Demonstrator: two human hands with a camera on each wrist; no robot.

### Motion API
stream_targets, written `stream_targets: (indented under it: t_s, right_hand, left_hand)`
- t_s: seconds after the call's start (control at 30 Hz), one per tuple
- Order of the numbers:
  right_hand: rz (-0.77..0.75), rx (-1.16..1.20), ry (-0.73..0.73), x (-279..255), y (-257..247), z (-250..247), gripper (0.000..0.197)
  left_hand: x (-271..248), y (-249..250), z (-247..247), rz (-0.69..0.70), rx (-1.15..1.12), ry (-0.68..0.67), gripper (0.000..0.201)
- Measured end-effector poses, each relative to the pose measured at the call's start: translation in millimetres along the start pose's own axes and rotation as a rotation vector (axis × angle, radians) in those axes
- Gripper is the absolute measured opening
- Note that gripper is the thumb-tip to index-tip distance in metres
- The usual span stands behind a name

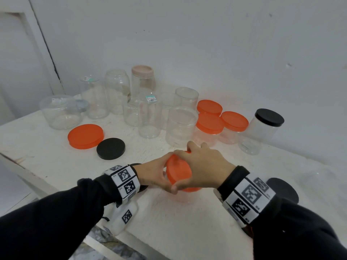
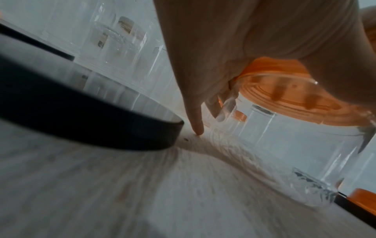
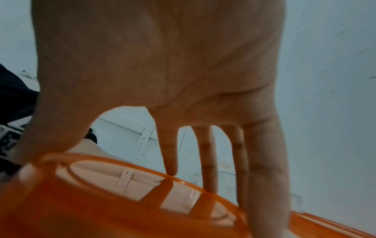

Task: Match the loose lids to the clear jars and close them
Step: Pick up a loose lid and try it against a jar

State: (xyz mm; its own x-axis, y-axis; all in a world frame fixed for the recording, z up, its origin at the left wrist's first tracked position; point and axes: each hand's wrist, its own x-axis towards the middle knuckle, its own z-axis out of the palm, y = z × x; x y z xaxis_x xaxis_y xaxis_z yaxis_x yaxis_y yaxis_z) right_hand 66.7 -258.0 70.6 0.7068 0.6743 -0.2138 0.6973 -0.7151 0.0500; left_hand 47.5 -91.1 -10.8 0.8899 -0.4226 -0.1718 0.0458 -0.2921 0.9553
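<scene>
- White table against a pale wall.
- Right hand spread over an orange lid, fingers curled round its rim.
- Left hand gripping the jar below, side-on.
- Beyond the hands: open jars, loose orange lid, black lid.

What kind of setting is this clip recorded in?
Probably a plain room set up for a sorting job, not a kitchen in use. A worn white table stands against a bare, scuffed white wall, with empty clear jars and loose lids laid out on it.
</scene>
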Motion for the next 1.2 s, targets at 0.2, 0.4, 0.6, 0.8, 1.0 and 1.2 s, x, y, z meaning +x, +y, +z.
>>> stream_targets:
  t_s: [0.2, 0.4, 0.6, 0.8, 1.0, 1.2]
  right_hand:
    - [-0.168, 0.181, -0.263, -3.0, 14.5, -10.3, 0.092]
    - [0.019, 0.089, -0.041, 3.2, 9.1, -2.0, 0.088]
    - [-0.188, 0.211, -0.219, 0.1, 12.5, -4.6, 0.087]
    - [0.011, 0.015, -0.003, 4.9, 0.7, -1.4, 0.081]
    - [-0.177, 0.186, -0.22, 1.5, 14.3, -5.9, 0.085]
    - [-0.059, 0.049, -0.067, 3.3, 3.5, -2.9, 0.078]
  left_hand:
    - [-1.3, -0.4, 0.0, -0.007, -0.017, -0.006, 0.099]
    - [-1.1, 0.1, -0.4, -0.011, -0.001, 0.004, 0.099]
    - [-0.7, 1.4, 0.9, -0.005, -0.001, 0.004, 0.097]
    - [-1.1, 2.2, 0.8, -0.005, 0.018, 0.024, 0.093]
    - [-2.1, 3.5, 2.2, 0.001, -0.005, 0.029, 0.092]
    - [-1.1, 2.7, 2.1, -0.015, 0.007, 0.043, 0.091]
